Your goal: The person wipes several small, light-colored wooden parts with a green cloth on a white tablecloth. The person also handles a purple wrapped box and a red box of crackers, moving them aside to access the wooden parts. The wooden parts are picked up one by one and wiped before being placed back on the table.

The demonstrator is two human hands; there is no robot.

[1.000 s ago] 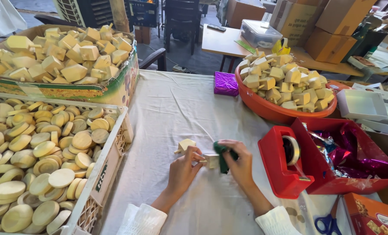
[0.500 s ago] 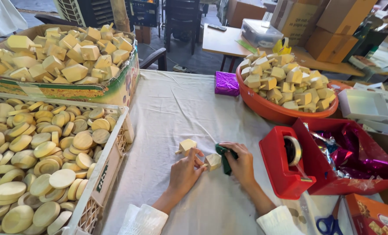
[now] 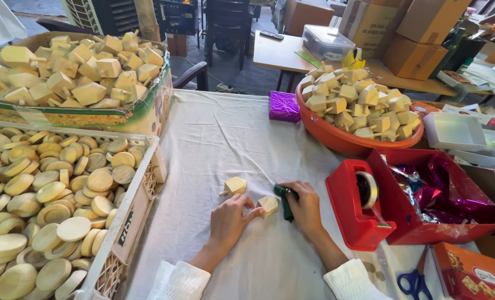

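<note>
At the far left my crate of white plastic lattice is heaped with flat round wooden discs, pale and smooth. Behind it a cardboard box holds a pile of angular wooden blocks with short pegs.

On the desk, covered in a white cloth, my left hand lies knuckles up, its fingertips touching a small pale wooden block with faceted corners, so the grip there is loose, fingers only half curled against the block's left side. A second block of the same kind, with a short peg sticking out at its left, sits just up and left of it, apart from my hand.

My right hand presses on the block's right side, its grip closed round a dark green tool held between thumb and fingers; I cannot tell what sort of tool it is.

Further back lies a purple foil packet. An orange bowl is heaped with more wooden blocks. Near my right hand stands a red tape dispenser, and beside it a red box holds crumpled purple foil. Blue scissors lie at the lower right edge.
</note>
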